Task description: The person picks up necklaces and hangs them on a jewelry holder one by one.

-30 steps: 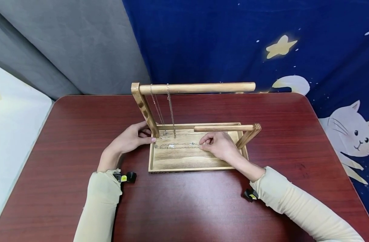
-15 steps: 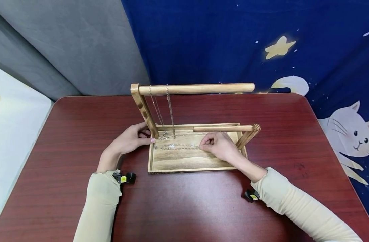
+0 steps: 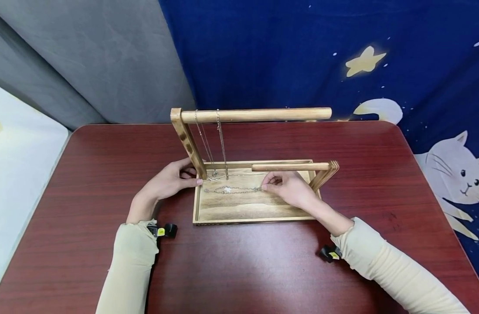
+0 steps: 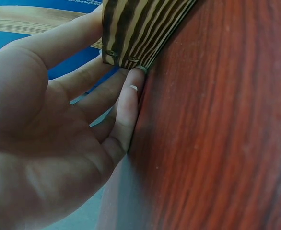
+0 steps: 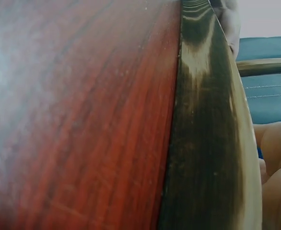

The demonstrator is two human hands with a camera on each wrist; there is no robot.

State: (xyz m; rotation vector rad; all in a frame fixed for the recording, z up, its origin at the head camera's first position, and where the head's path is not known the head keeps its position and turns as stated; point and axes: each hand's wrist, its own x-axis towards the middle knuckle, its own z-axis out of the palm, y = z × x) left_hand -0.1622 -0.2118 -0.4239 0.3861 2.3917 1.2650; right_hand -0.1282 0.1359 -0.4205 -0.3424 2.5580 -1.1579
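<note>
A wooden tray (image 3: pixel 239 220) carries an upright post (image 3: pixel 188 144) at its left end. My left hand (image 3: pixel 166 179) holds that corner, thumb on the rim; in the left wrist view the left hand (image 4: pixel 68 110) has its fingers against the striped wooden end (image 4: pixel 140 28). A thin chain with a white charm (image 3: pixel 228 189) lies stretched along the tray floor. Its right end is pinched between thumb and forefinger of my right hand (image 3: pixel 288 188). Part of the right hand (image 5: pixel 277 167) shows in the right wrist view beyond the tray's side (image 5: pixel 203 124).
Two necklaces (image 3: pixel 222 144) hang from the left part of the high bar (image 3: pixel 259 114). A lower bar (image 3: pixel 290 166) on a right post (image 3: pixel 323 175) reaches over the tray behind my right hand. The red-brown table (image 3: pixel 239 266) surrounds the tray; curtains hang behind.
The right hand has shifted slightly right, and the pinched chain has slid right with it along the tray floor. My left hand has stayed in place.
</note>
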